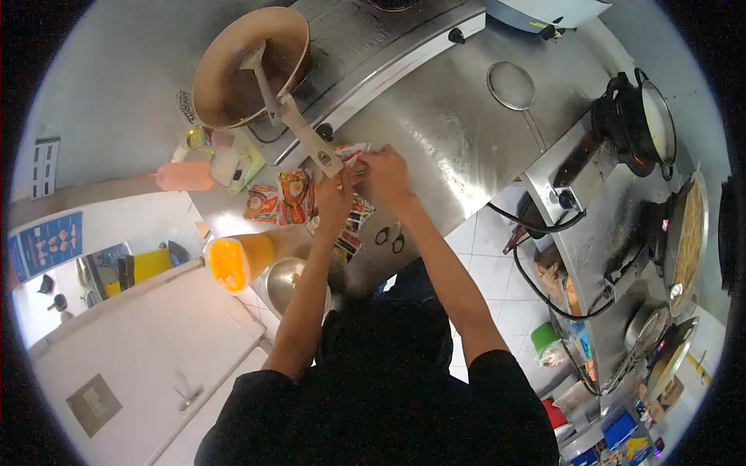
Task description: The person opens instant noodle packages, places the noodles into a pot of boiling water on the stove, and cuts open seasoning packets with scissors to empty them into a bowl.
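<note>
Both of my hands are closed on a red and white food packet (353, 152) over the steel counter (435, 147). My left hand (334, 194) grips its near left side, and my right hand (386, 172) pinches its right end. Fingers hide much of the packet. Left of my left hand lie red and orange food packets (294, 196), and more printed packets (353, 227) sit beneath my hands. A pair of scissors (390, 235) rests by my right forearm, its dark handle loops toward me. The long handle of a spatula (299, 128) reaches from the wok (217, 81) to just above my left hand.
A wire strainer (513, 87) lies on the counter's far right. Along the left stand a clear tub with orange contents (252, 258), a metal bowl (281, 283) and a pink bottle (185, 176). Further right, a black pot (659, 124) sits on a second stove.
</note>
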